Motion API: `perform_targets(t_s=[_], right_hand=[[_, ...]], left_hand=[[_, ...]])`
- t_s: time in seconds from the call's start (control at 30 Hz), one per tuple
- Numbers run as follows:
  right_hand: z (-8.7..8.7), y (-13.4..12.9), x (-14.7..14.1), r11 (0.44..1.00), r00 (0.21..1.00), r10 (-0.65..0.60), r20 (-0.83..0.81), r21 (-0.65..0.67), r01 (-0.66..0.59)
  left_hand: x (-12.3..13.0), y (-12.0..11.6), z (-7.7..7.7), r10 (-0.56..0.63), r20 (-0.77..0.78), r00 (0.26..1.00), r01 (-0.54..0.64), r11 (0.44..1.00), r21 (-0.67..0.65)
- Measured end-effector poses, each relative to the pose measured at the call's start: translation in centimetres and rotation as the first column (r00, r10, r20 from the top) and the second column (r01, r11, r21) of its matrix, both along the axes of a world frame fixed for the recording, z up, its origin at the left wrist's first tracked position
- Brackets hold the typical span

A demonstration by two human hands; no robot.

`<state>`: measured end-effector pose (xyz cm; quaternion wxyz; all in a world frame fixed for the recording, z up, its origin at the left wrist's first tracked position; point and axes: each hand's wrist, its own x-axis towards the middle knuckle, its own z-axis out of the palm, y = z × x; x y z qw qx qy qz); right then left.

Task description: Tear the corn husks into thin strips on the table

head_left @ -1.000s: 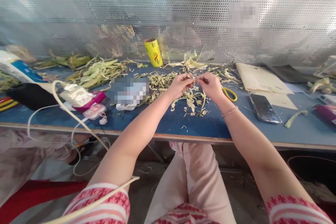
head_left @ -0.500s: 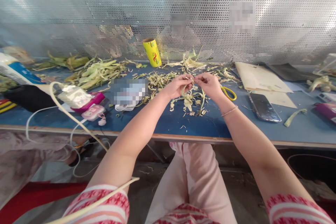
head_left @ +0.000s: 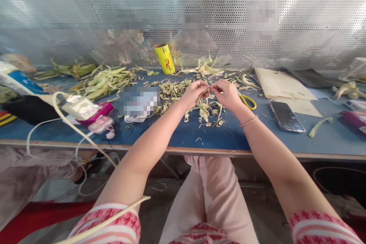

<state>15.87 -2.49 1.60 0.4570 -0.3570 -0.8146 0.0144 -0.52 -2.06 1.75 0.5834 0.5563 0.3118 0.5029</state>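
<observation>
Over the middle of the blue table, my left hand (head_left: pixel 196 93) is closed on a thin greenish plant strip (head_left: pixel 201 96). My right hand (head_left: pixel 225 92) pinches close beside it, fingertips nearly meeting the left ones; what it holds is too small to make out. Curled pale leaf scraps (head_left: pixel 204 110) lie just below the hands. Behind and left of them spreads a heap of shredded plant bits (head_left: pixel 173 88). Yellow-handled scissors (head_left: pixel 249 101) rest by my right wrist, partly hidden by it.
A yellow tube (head_left: pixel 165 59) stands near the perforated metal panel (head_left: pixel 223 15). Leafy stalks (head_left: pixel 107 82), a power bank with cables (head_left: pixel 82 108) and a bottle (head_left: pixel 21 78) are left. A phone (head_left: pixel 286 116) and brown paper (head_left: pixel 283 84) lie right. A person's leg (head_left: pixel 28 171) shows lower left.
My left hand has turned slightly, and the greenish strip now shows against its fingers. The pale piece seen between the fingertips before is no longer visible. My right hand has shifted slightly left.
</observation>
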Motion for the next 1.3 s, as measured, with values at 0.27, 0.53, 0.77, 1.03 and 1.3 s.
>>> perform_targets(t_s=[0.27,0.53,0.77,1.03,1.3], right_hand=[[0.1,0.0,0.3,0.999,1.0,0.0,0.025,0.037,-0.001],[0.2,0.0,0.5,0.997,0.996,0.056,0.066,0.046,-0.06],[0.3,0.1,0.5,0.996,0.991,0.089,0.095,-0.007,-0.089],[0.5,0.0,0.3,0.968,0.993,0.12,0.016,-0.224,-0.114],[0.5,-0.1,0.1,0.879,0.983,0.079,-0.164,-0.455,-0.147]], left_hand=[[-0.2,0.3,0.0,-0.005,0.038,0.999,0.007,1.0,-0.028],[-0.4,0.5,0.0,0.024,-0.073,0.997,-0.023,0.999,0.023],[-1.2,0.9,-0.1,0.015,-0.265,0.964,0.073,0.945,0.319],[-1.6,0.8,0.1,0.028,-0.345,0.938,0.113,0.917,0.382],[-0.8,0.1,-0.1,0.262,-0.383,0.886,-0.016,0.842,0.54]])
